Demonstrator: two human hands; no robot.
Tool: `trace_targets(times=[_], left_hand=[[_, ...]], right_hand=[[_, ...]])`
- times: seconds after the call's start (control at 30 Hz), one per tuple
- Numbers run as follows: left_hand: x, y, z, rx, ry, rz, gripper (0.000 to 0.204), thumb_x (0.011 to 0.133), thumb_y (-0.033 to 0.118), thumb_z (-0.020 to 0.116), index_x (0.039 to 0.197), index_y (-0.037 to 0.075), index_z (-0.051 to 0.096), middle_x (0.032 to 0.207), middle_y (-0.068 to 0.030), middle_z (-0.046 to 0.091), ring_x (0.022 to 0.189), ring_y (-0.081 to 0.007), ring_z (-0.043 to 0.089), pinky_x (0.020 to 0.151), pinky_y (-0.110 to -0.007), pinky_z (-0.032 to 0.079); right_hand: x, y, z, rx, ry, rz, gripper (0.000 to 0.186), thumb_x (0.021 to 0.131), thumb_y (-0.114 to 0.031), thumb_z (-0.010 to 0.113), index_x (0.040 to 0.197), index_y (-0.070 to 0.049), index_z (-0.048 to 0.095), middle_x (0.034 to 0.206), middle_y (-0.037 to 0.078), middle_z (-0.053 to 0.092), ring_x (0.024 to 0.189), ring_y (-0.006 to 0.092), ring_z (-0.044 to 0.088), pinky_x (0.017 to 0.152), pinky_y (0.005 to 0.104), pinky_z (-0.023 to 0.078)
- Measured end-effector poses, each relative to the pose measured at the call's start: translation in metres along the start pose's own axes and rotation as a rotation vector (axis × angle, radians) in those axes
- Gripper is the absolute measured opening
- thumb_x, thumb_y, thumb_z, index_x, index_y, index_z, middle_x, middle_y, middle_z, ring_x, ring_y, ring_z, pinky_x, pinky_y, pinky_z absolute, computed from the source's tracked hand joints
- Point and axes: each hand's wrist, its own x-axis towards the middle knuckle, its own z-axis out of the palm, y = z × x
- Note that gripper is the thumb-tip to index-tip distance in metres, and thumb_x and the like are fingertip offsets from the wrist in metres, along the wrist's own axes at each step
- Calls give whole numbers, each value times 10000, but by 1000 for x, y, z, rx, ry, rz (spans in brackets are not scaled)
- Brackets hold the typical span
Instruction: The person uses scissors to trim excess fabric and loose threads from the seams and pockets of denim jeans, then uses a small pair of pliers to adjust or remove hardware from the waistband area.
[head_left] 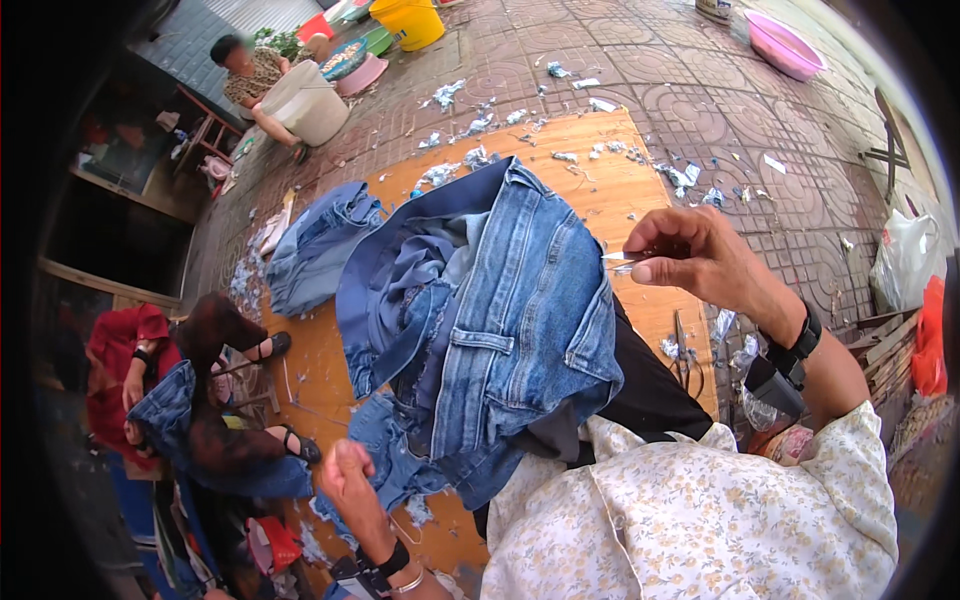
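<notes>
A pair of blue jeans [540, 300] lies across my lap, waistband toward the far side, with the blue-grey inner cloth showing on its left. My right hand [695, 262] is raised just right of the jeans, thumb and fingers pinching a small, pale, pointed blade. It does not touch the denim. My left hand [350, 490] is closed, held low on the left beside a lower fold of denim; whatever its curled fingers hold, if anything, is hidden. More folded jeans [318, 245] lie beyond, at the left. Dark-handled scissors [684, 362] rest right of my lap.
An orange-brown board [590, 150] lies on the patterned paving, strewn with lint scraps [440, 175]. At left, a co-worker's hands hold denim [165, 405]. Another person sits behind a whitish bucket [305, 103]. A pink basin [783, 45] and plastic bag [903, 258] stand right.
</notes>
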Motion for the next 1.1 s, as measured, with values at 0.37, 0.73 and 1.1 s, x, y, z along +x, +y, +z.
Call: trace_targets(times=[0.37, 0.73, 1.1], left_hand=[[-13, -36, -42, 171, -72, 113, 468, 827, -8, 575, 1276, 7, 446, 1233, -134, 521, 1013, -187, 562, 871, -291, 436], [128, 110, 195, 472, -537, 459, 242, 833, 131, 646, 1009, -29, 602, 868, -90, 655, 741, -162, 626, 615, -267, 487], [140, 259, 142, -669, -702, 332, 83, 854, 72, 629, 888, 1, 655, 810, -39, 666, 689, -108, 631, 660, -237, 514]], right_hand=[[-30, 52, 29, 560, 227, 163, 255, 888, -228, 633, 1065, -48, 597, 905, -39, 589, 810, 24, 522, 696, 191, 429], [-68, 49, 80, 251, 199, -61, 523, 678, -347, 826, 1012, -49, 556, 843, -24, 504, 629, 25, 439, 551, 168, 379], [-18, 22, 97, 94, 351, -249, 456, 679, -214, 802, 982, -41, 510, 813, 35, 529, 651, 101, 501, 577, 238, 446]])
